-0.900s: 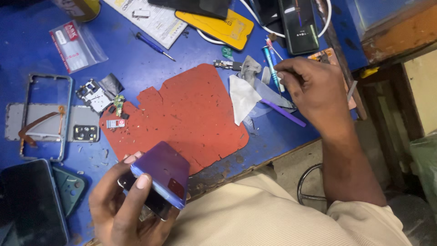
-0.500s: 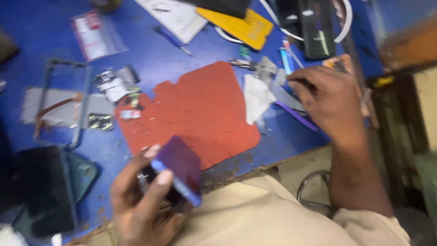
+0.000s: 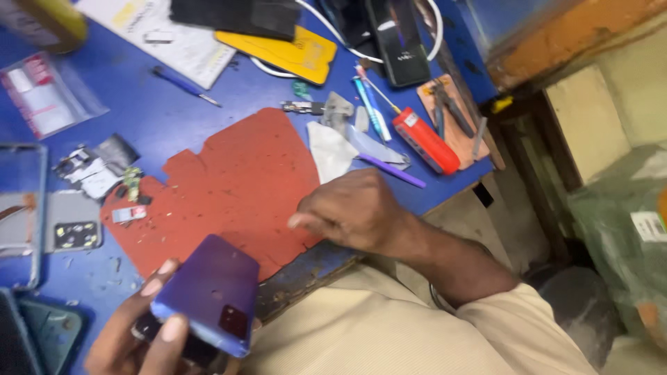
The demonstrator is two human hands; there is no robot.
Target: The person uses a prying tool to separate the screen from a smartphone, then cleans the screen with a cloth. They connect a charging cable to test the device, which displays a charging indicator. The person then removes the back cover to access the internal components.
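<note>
Purple phone back cover (image 3: 208,295) sits gripped in the left hand (image 3: 142,330) at the bench's (image 3: 229,90) near edge; the right hand (image 3: 347,208), loosely curled and holding nothing visible, hovers over the red mat (image 3: 229,180).

We see a phone repair workshop: a blue worktop (image 3: 229,97) carries a red mat (image 3: 236,187), a screwdriver (image 3: 424,142), tweezers (image 3: 372,111) and loose phone parts (image 3: 94,170).

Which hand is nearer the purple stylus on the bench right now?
Right. The right hand hovers just below the purple stylus; the left hand is far off, holding the purple phone.
</note>
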